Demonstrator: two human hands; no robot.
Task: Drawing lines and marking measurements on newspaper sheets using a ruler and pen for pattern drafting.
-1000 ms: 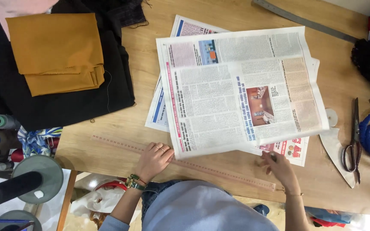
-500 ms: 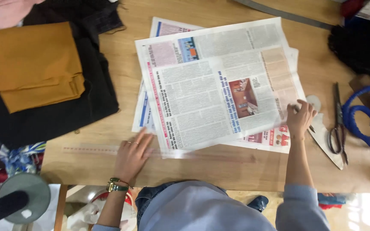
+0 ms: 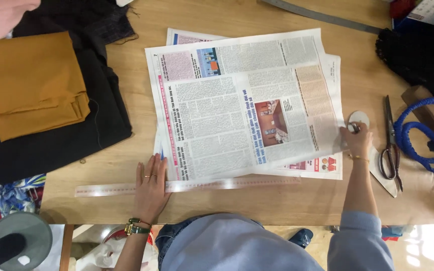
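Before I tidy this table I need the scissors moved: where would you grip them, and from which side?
Grip the scissors at the looped handles, coming from the near table edge: the handles point toward the person, the blades point away, and they lie flat just right of the right hand. The white chalk piece lies partly beneath.

Mustard cloth (image 3: 31,83), scissors (image 3: 390,145), maybe blue cord (image 3: 418,138)

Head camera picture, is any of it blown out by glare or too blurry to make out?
Head view: glare washes out the floor at the lower right corner; the newspaper and clear ruler are evenly lit and fairly sharp; the left hand and right hand cast only soft shadows; the black fabric loses detail.
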